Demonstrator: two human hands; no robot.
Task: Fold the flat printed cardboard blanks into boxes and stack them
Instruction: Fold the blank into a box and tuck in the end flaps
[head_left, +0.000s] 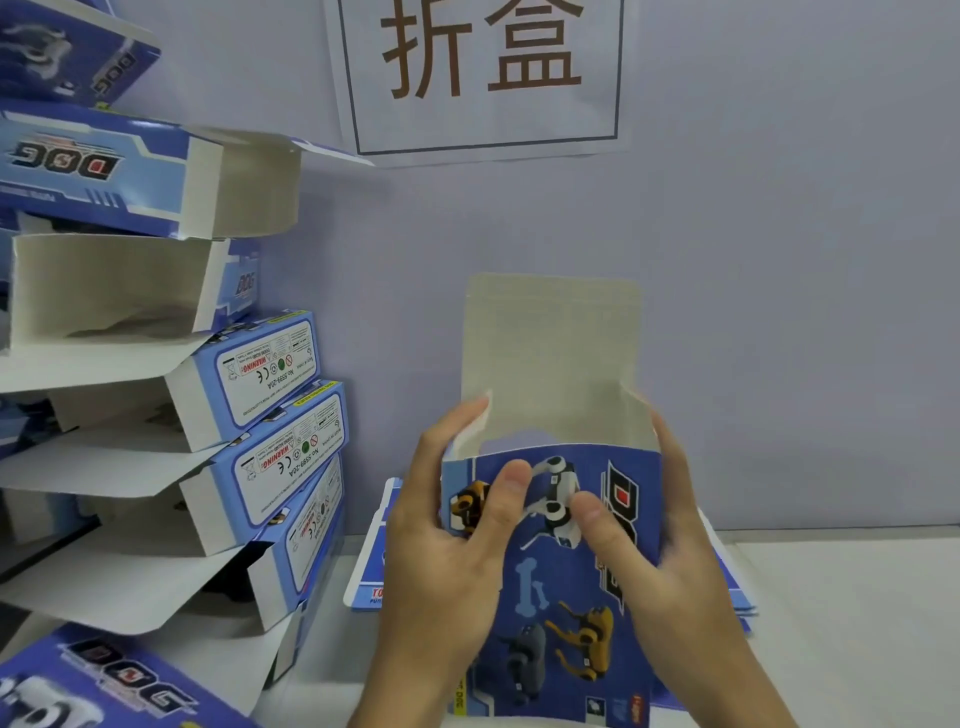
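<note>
Here both hands grip the open-topped box.

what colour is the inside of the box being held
Plain greyish-white inside the box, unprinted; the head view shows it best.

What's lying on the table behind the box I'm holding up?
Flat printed blanks lie stacked on the table, their blue edges showing either side of the box. The box, left hand and right hand cover the middle, so their number is hidden.

Left hand and right hand raised side by side, palms facing inward. Fingers curled around the box's sides. Both thumbs press its front.
</note>
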